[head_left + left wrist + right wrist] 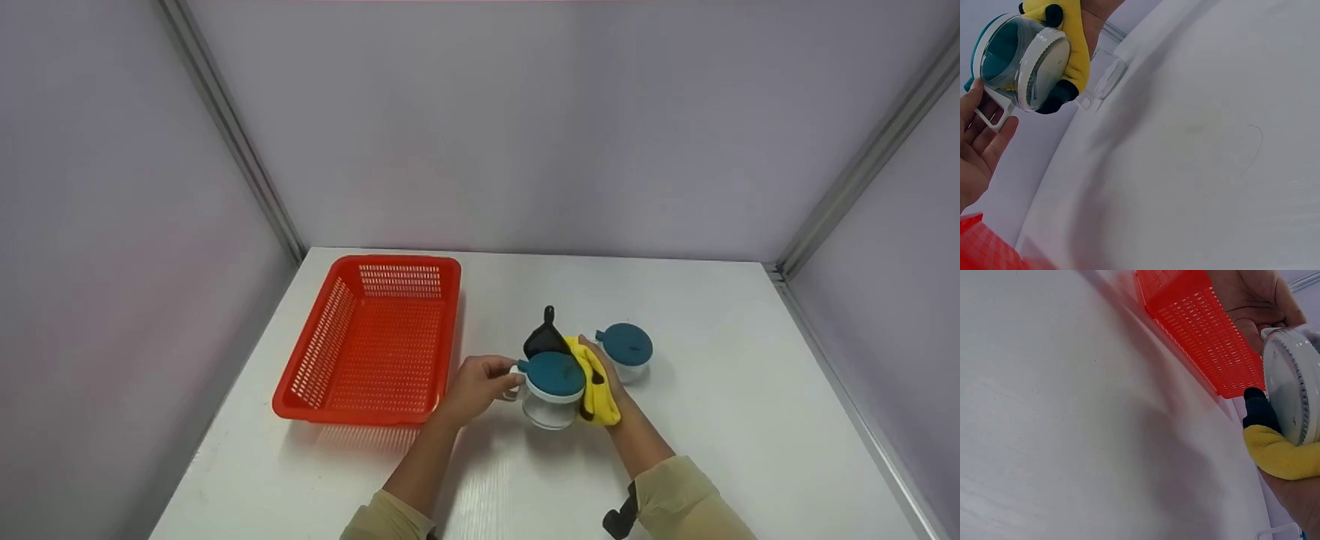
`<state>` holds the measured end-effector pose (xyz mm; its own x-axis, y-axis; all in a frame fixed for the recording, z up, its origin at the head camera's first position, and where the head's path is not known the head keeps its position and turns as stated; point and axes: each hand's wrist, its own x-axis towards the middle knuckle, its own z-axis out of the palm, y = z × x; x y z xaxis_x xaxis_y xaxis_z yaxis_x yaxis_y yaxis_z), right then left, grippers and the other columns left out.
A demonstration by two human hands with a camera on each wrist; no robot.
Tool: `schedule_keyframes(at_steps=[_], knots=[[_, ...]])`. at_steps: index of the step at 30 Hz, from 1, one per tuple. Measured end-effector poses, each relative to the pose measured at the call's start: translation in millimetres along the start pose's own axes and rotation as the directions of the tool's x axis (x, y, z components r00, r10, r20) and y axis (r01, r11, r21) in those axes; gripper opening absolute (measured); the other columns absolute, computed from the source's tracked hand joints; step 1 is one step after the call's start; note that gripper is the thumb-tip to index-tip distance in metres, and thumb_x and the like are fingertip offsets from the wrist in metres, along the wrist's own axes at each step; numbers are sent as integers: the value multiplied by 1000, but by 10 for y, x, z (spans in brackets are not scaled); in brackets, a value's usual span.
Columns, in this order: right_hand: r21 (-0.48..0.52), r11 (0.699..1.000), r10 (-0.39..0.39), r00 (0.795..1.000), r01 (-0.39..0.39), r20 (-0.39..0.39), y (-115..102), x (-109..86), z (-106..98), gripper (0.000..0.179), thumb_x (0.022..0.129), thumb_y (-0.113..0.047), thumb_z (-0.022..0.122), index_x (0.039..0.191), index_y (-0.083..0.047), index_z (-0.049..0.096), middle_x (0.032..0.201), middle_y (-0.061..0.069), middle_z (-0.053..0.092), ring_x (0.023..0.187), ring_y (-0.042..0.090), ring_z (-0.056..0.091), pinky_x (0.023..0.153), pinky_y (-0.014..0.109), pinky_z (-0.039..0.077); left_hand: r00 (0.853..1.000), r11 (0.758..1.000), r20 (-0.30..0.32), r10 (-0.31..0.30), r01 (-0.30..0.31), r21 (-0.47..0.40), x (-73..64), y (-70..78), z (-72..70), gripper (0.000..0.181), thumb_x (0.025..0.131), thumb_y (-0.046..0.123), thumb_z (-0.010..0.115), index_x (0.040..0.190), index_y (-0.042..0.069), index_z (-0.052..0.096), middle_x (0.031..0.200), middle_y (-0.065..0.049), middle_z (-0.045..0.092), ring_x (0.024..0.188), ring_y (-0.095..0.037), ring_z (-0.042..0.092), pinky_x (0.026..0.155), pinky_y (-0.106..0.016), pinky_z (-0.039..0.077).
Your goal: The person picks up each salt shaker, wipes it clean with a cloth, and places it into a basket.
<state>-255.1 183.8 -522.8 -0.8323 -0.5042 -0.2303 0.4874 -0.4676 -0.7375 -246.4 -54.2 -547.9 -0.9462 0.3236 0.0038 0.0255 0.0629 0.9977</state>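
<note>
My left hand [478,386] pinches the white handle of a clear glass jar [550,412] with a teal lid [555,373]. In my right hand [610,369] is a soft yellow-and-black cloth [598,394], gripped against the jar's right side. Its black part, with a loop at the top, sticks up behind the lid. Seen from the left wrist, the jar's white-rimmed base [1050,67] is off the table, and the cloth wraps round its side. A second jar [628,346] with a teal lid stands just right of my right hand.
A red plastic basket [442,330] with slotted sides sits on the left of the white table [720,420], close to my left hand. Pale panels [480,127] wall the table at the back and both sides.
</note>
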Motion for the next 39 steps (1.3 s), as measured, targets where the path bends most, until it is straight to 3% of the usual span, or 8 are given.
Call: schedule_keyframes(at_steps=[5, 9, 17, 23, 31, 36, 39], knots=[[-91, 995, 39, 998, -43, -46, -34, -19, 0, 47, 103, -53, 35, 102, -14, 61, 96, -3, 60, 93, 11, 55, 90, 16, 46, 999, 999, 26, -31, 32, -20, 7, 4, 4, 16, 91, 16, 71, 106, 11, 75, 101, -6, 74, 88, -22, 73, 74, -36, 61], [-131, 990, 47, 998, -51, -36, -45, -14, 14, 47, 104, -52, 34, 100, -15, 62, 94, -4, 61, 91, 11, 56, 88, 17, 46, 998, 999, 41, -40, 41, -36, 5, -3, -4, 17, 91, 17, 71, 107, 12, 75, 102, -5, 74, 89, -22, 72, 75, -36, 61], [-35, 999, 42, 999, -42, -8, -21, -4, 59, 50, 105, -51, 30, 101, -14, 64, 93, -3, 64, 89, 10, 59, 88, 17, 49, 1000, 999, 2, 7, -7, -47, -18, -2, -13, 18, 92, 18, 70, 107, 10, 75, 101, -7, 75, 86, -23, 73, 74, -37, 61], [72, 997, 24, 999, -20, -49, -4, -4, 64, 51, 104, -52, 29, 103, -13, 62, 94, -2, 63, 90, 12, 59, 88, 18, 50, 997, 1000, -68, 27, -27, -3, -39, 21, 16, 17, 92, 23, 70, 107, 17, 76, 101, -1, 75, 86, -20, 73, 76, -35, 60], [241, 969, -59, 998, 54, 15, 38, -3, 14, 51, 105, -52, 28, 103, -11, 58, 92, 1, 61, 87, 12, 60, 81, 19, 53, 984, 998, -168, 65, -66, -6, -77, -3, 109, 18, 91, 24, 71, 107, 17, 75, 101, -1, 74, 88, -19, 72, 80, -39, 60], [254, 960, -99, 991, 118, -89, 107, 15, 13, 45, 102, -54, 39, 105, -12, 57, 93, -1, 60, 87, 11, 59, 82, 17, 52, 962, 999, -271, 41, -42, 4, -84, -21, 163, 18, 89, 27, 73, 106, 22, 75, 101, 2, 74, 89, -17, 71, 82, -35, 59], [236, 954, -144, 972, 186, -185, 158, 24, 57, 43, 100, -54, 44, 106, -13, 55, 93, -3, 58, 89, 9, 57, 85, 16, 50, 944, 999, -328, 36, -28, 30, -92, -17, 197, 19, 89, 31, 73, 107, 25, 74, 101, 5, 73, 88, -16, 71, 82, -29, 59]])
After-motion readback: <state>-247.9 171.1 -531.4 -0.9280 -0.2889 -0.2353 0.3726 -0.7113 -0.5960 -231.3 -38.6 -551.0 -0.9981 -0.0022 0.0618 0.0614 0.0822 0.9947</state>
